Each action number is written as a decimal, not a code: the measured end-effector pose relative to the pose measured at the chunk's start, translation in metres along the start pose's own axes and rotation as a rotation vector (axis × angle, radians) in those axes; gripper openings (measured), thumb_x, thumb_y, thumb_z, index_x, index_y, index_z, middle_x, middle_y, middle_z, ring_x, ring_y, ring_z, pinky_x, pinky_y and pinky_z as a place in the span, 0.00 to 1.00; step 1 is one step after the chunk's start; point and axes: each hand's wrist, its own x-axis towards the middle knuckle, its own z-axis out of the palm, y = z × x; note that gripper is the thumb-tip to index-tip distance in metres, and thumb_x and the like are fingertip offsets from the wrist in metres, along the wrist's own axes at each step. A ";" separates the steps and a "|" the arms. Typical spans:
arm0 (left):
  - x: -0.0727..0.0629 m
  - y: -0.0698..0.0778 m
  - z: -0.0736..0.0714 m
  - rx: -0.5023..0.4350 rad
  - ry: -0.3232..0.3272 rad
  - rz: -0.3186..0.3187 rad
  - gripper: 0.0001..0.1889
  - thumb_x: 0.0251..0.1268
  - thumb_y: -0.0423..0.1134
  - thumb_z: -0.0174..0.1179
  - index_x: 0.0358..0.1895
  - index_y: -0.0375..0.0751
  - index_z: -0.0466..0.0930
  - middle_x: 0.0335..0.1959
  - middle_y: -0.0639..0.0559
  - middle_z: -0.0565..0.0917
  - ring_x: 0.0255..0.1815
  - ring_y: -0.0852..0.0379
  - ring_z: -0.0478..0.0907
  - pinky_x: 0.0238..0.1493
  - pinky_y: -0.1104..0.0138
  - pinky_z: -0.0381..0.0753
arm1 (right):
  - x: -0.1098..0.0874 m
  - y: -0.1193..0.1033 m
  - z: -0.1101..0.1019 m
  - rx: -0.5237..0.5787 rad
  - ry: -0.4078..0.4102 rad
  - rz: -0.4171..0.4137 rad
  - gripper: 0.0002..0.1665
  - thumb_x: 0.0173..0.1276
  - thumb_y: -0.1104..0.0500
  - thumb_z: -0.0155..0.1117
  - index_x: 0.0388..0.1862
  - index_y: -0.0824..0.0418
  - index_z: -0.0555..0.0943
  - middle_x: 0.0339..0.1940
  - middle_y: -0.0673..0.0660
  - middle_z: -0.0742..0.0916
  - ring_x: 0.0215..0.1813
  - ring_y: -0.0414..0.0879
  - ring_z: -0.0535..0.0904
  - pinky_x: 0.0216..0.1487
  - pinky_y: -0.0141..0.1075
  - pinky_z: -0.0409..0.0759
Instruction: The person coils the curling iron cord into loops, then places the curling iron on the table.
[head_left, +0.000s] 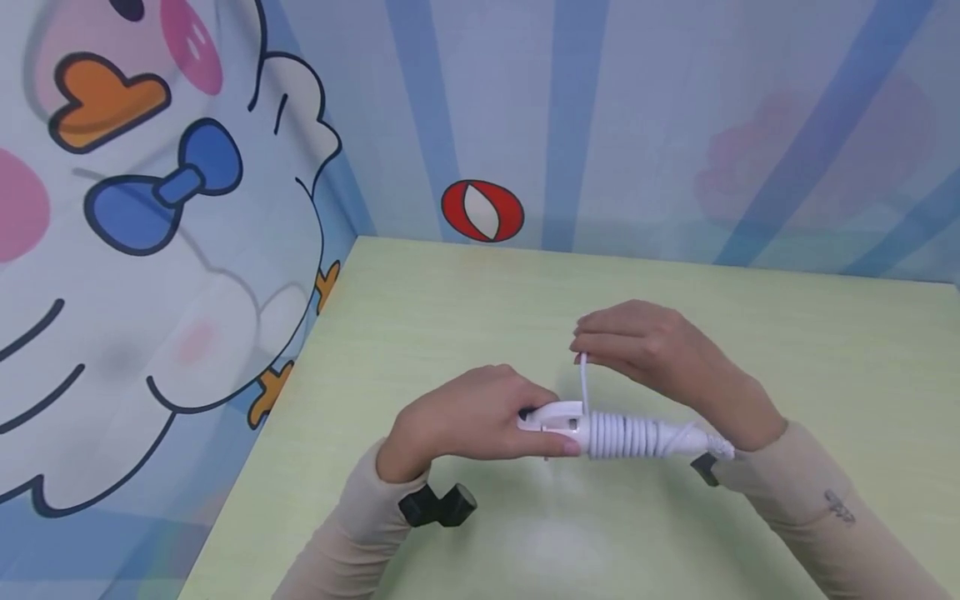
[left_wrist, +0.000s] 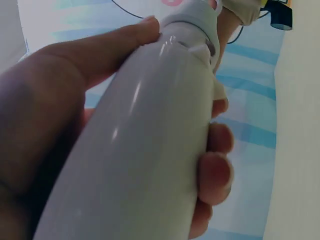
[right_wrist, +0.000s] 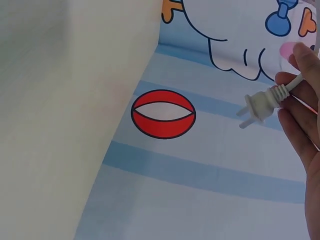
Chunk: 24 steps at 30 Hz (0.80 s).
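Note:
A white appliance that looks like a curling iron is held level above the table. My left hand grips its glossy body, the fingers curled round it in the left wrist view, and covers that end. White power cord is coiled in several turns round the handle, towards the right forearm. From the coil's left end a short length rises to my right hand, which pinches it. Beyond the fingers in the right wrist view sticks out the two-pin plug, hidden in the head view.
Below the hands lies a pale green table. A printed blue striped wall stands behind it, and a wall with a cartoon bird is on the left. A black wrist mount sits on the left sleeve.

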 end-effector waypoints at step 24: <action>0.025 -0.014 0.025 0.141 0.301 -0.436 0.22 0.63 0.66 0.52 0.36 0.50 0.76 0.18 0.57 0.74 0.16 0.60 0.70 0.17 0.69 0.67 | 0.010 -0.013 -0.003 -0.266 0.063 0.027 0.19 0.39 0.66 0.81 0.34 0.59 0.86 0.27 0.52 0.88 0.29 0.45 0.83 0.37 0.41 0.79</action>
